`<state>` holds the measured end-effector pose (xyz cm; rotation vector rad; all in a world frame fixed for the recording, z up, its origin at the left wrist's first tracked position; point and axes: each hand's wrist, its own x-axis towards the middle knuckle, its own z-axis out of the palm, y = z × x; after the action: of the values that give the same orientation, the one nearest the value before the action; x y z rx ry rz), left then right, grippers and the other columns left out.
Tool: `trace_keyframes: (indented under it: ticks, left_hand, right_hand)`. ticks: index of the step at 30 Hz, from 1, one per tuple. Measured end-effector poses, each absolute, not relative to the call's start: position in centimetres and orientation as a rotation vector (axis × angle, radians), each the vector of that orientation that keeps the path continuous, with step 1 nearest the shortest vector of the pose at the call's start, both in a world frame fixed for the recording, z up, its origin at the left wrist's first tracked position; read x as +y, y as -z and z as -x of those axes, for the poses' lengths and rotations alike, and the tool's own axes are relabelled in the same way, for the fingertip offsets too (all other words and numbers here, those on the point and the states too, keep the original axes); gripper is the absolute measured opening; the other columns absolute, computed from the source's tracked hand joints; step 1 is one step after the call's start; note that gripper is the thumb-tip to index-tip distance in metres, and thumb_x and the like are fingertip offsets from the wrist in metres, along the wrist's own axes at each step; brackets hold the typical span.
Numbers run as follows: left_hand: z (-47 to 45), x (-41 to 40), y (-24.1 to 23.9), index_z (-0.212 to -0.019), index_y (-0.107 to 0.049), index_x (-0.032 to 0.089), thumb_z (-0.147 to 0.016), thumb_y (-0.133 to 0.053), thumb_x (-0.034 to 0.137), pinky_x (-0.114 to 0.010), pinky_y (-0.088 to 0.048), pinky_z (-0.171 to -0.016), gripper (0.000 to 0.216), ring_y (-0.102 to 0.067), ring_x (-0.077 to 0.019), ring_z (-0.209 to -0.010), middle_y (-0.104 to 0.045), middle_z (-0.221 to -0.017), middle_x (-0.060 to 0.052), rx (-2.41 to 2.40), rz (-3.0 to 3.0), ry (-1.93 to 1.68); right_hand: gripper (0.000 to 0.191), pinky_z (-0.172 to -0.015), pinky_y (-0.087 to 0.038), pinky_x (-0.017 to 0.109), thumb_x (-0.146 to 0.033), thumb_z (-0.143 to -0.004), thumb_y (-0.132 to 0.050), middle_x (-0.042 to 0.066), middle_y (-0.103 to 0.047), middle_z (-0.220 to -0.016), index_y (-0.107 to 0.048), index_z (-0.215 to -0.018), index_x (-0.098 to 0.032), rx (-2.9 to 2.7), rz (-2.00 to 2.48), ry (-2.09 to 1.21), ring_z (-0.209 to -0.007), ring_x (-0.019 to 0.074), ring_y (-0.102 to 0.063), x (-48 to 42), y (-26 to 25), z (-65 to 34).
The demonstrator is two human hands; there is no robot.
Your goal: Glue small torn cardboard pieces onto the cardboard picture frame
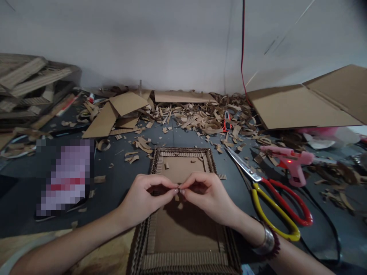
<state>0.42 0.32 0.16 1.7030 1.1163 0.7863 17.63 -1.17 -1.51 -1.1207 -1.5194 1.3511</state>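
Observation:
My left hand (pixel 153 194) and my right hand (pixel 205 194) meet fingertip to fingertip over a shallow cardboard tray (pixel 186 233). Thumb and forefinger are pinched together on each hand. Whatever lies between the fingertips is too small to name. The tray is rectangular, with walls of stacked corrugated strips and ribbed strips lining its inner edge. Small rolled cardboard bits, one of them a short roll (pixel 166 165), lie on its floor at the far end. Tiny pale scraps (pixel 180 206) show just below my fingertips. My hands and forearms hide part of the side walls.
Large scissors (pixel 268 183) with red and yellow handles lie right of the tray. Beyond them is a pink glue gun (pixel 292 160), its red light lit. Cardboard scraps (pixel 197 118), a red cutter (pixel 226 121) and cardboard sheets (pixel 286 105) line the wall. A blurred-out pinkish object (pixel 67 175) lies left.

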Motion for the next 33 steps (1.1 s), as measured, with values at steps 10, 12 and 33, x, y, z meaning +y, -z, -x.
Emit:
trace_keyframes:
  ticks: [10,12,33]
  left_hand:
    - [-0.42,0.37,-0.01,-0.066,-0.067,0.012,-0.066,-0.063,0.016,-0.017,-0.049,-0.05,0.006,-0.061,-0.0112,-0.052,-0.067,-0.059,-0.002,1.109,-1.55,-0.809]
    - [-0.44,0.37,0.02,-0.066,-0.066,0.012,-0.066,-0.062,0.015,-0.016,-0.048,-0.05,0.005,-0.06,-0.0103,-0.051,-0.067,-0.058,-0.001,1.102,-1.553,-0.812]
    - [-0.19,0.8,-0.2,-0.068,-0.072,0.014,-0.068,-0.066,0.015,-0.018,-0.047,-0.054,0.006,-0.062,-0.013,-0.058,-0.07,-0.066,-0.004,1.06,-1.7,-0.775]
  right_hand:
    - [0.005,-0.061,-0.052,0.022,-0.02,-0.071,-0.06,0.001,-0.066,-0.071,-0.064,-0.075,-0.018,-1.43,1.083,-1.379,-0.065,0.0115,-0.063,-1.09,1.15,-17.24]
    - [0.006,-0.063,-0.052,0.022,-0.019,-0.07,-0.062,0.001,-0.067,-0.071,-0.064,-0.075,-0.018,-1.412,1.066,-1.393,-0.066,0.0115,-0.063,-1.01,1.16,-17.23]
    - [0.009,-0.059,-0.049,0.022,-0.009,-0.069,-0.06,0.003,-0.065,-0.068,-0.067,-0.07,-0.016,-1.594,1.014,-1.126,-0.064,0.0116,-0.061,-0.99,0.88,-17.5]
